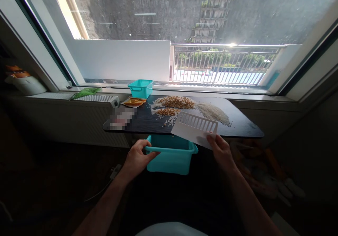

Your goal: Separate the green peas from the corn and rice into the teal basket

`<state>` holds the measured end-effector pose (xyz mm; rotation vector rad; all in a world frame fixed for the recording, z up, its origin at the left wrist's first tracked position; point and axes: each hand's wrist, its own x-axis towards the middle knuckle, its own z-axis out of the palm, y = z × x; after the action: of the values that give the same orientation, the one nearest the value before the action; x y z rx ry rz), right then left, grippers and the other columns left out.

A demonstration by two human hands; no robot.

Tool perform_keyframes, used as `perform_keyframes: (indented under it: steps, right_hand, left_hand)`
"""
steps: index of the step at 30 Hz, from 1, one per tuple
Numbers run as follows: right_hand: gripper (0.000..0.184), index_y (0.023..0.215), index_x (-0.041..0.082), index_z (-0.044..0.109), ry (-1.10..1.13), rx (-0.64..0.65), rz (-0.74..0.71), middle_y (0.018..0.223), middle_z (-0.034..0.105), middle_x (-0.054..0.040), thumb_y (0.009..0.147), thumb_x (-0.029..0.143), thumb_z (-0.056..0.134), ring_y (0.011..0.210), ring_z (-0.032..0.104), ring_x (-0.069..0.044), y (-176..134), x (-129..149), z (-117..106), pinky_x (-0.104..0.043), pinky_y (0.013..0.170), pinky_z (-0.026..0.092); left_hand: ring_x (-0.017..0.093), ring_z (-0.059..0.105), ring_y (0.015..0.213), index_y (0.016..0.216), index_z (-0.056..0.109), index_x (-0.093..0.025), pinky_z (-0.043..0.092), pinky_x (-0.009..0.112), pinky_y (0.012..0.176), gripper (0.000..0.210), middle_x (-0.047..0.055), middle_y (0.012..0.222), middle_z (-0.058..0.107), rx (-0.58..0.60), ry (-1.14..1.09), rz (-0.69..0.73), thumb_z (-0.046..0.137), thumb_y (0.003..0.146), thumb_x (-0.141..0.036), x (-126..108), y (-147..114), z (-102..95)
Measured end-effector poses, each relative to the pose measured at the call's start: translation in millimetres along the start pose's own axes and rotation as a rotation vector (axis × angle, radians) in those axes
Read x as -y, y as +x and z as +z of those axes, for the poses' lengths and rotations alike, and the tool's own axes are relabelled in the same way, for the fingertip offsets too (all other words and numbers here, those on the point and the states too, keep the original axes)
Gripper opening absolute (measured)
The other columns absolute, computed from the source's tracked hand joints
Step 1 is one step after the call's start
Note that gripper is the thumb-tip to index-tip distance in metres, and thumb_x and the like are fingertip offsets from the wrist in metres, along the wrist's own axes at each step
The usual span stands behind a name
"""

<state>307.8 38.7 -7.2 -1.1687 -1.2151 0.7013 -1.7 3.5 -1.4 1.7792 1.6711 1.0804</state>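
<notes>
L hand (137, 157): grip clamped on L end of teal bin (169, 163), bin just below front edge of tabletop (241, 121). R hand (223, 151): grip pinching near R corner of white slotted scraper (188, 133), tilted over front edge, slots twd grain. On tabletop, approx. ctr: 2 heaps of yellow-brown kernels (181, 102) w/ white grains mixed in; to R, 1 white grain heap (215, 113). 2nd teal bin (142, 90) nr back L, by window.

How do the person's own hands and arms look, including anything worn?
The left hand and right hand are bare, without gloves. No sleeve, watch or bracelet shows on either forearm; any rings or small markings are hard to tell.
</notes>
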Motion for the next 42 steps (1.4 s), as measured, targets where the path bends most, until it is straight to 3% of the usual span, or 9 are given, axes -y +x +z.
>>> perform_keyframes:
  steps: [5, 13, 24, 33, 37, 42]
  right_hand:
    - [0.058, 0.096, 0.019, 0.073, 0.01, 0.004, -0.045, 0.088, 0.076, -0.004, 0.069, 0.071, 0.068, 0.084, 0.069, -0.024, 20.4, 0.3, 22.8, -0.044, 0.085, 0.055]
    - [0.058, 0.094, 0.02, 0.072, 0.0, 0.115, -0.081, 0.084, 0.074, -0.0029, 0.071, 0.073, 0.064, 0.079, 0.068, -0.022, 40.8, 0.5, 54.5, -0.041, 0.08, 0.056]
    - [0.055, 0.099, 0.02, 0.072, -0.036, 0.114, -0.108, 0.089, 0.075, -0.0037, 0.076, 0.068, 0.062, 0.083, 0.07, -0.023, 33.1, 12.8, 45.5, -0.041, 0.082, 0.057]
    - [0.038, 0.117, 0.023, 0.07, -0.203, 0.251, -0.28, 0.103, 0.078, -0.0055, 0.093, 0.044, 0.05, 0.092, 0.073, -0.024, -15.9, 8.9, 80.8, -0.035, 0.081, 0.057]
    - [0.033, 0.116, 0.026, 0.072, -0.327, 0.314, -0.404, 0.113, 0.076, -0.0052, 0.093, 0.03, 0.049, 0.103, 0.071, -0.025, -17.9, 11.6, 85.9, -0.036, 0.091, 0.054]
    - [0.037, 0.12, 0.027, 0.07, -0.477, 0.274, -0.482, 0.12, 0.073, -0.0062, 0.093, 0.021, 0.046, 0.11, 0.069, -0.024, -7.1, 7.6, 76.9, -0.038, 0.096, 0.053]
  left_hand:
    - [0.018, 0.058, 0.076, 0.074, 0.06, -0.021, 0.045, 0.027, 0.067, 0.031, -0.001, 0.083, 0.058, -0.013, 0.017, -0.005, 0.067, 0.072, -0.052, -0.5, -0.9, -2.7]
    - [0.021, 0.061, 0.085, 0.076, 0.062, -0.021, 0.047, 0.03, 0.072, 0.031, 0.001, 0.089, 0.059, -0.024, 0.048, -0.013, 0.066, 0.074, -0.051, 7.1, -2.6, -9.8]
    - [0.021, 0.063, 0.082, 0.076, 0.063, -0.022, 0.05, 0.03, 0.069, 0.03, 0.001, 0.085, 0.06, -0.047, 0.071, -0.017, 0.068, 0.073, -0.051, 16.5, 0.0, -12.6]
    - [0.023, 0.063, 0.083, 0.077, 0.063, -0.022, 0.05, 0.032, 0.069, 0.028, 0.003, 0.09, 0.063, -0.097, 0.097, -0.023, 0.068, 0.072, -0.049, 18.3, -4.6, -18.7]
    - [0.023, 0.063, 0.082, 0.077, 0.063, -0.022, 0.049, 0.032, 0.069, 0.028, 0.003, 0.09, 0.063, -0.111, 0.108, -0.021, 0.068, 0.072, -0.049, 18.1, -5.3, -19.7]
    - [0.022, 0.062, 0.08, 0.075, 0.062, -0.022, 0.048, 0.032, 0.07, 0.027, 0.002, 0.088, 0.063, -0.124, 0.109, -0.007, 0.068, 0.07, -0.048, 20.1, -4.2, -15.2]
